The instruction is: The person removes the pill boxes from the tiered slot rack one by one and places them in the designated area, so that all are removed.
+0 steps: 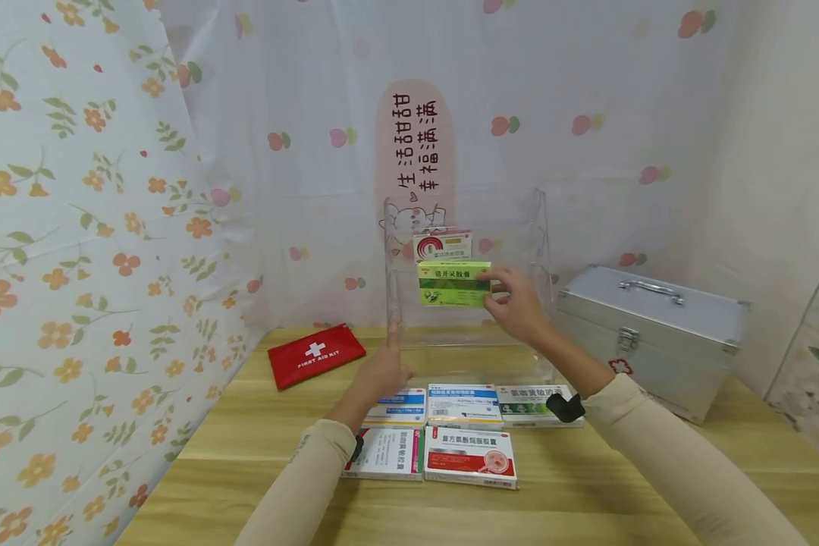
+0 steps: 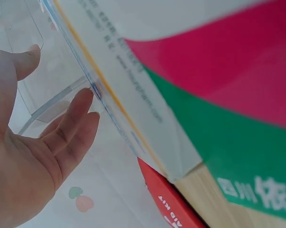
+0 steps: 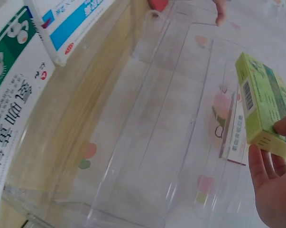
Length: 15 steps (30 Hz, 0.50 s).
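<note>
My right hand (image 1: 516,305) pinches the right end of a green medicine box (image 1: 453,285), thumb and fingers on its sides. This box is upright in front of a clear acrylic tiered stand (image 1: 541,250). Just above and behind it, a white medicine box (image 1: 443,244) with a red ring design sits in the stand. In the right wrist view, thumb and fingers (image 3: 256,164) grip the green box (image 3: 263,95). My left hand (image 1: 380,373) is at the stand's left side, holding nothing; the left wrist view shows its thumb and fingers (image 2: 76,121) spread apart.
Several medicine boxes lie in two rows before the stand, among them a red-and-white box (image 1: 469,459) and a blue-and-white box (image 1: 462,404). A red first aid pouch (image 1: 316,355) lies left on the wooden table (image 1: 211,462). At right stands a silver metal case (image 1: 648,334).
</note>
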Tool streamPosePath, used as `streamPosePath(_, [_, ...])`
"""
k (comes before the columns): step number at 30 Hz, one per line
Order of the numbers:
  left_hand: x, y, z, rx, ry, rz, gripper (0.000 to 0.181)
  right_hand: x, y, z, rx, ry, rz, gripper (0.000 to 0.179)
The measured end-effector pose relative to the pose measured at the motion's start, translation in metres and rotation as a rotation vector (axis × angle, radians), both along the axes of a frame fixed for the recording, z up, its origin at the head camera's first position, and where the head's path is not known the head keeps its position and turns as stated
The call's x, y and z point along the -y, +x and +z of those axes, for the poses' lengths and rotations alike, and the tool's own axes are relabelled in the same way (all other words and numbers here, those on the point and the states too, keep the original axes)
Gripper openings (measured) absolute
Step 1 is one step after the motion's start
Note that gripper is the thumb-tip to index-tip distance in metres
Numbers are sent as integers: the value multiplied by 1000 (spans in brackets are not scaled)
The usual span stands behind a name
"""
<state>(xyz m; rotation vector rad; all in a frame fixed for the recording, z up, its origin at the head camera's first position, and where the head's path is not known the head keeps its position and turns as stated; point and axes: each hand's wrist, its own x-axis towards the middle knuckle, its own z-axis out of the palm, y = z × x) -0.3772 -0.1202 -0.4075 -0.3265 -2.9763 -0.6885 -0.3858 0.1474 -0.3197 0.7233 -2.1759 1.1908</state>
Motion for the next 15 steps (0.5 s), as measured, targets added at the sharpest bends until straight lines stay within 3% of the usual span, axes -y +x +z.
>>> streamPosePath(4, [4,-1,1,-48,-37,-10,108,-10,7,-5,32,-22,16,32])
streamPosePath(10, [4,-2,0,-159,-167,3,104,-28,24,-17,51,-62,68,32])
streamPosePath(15, [2,0,3,-212,-119,7,99,-44,43,-25,38,-46,67,32])
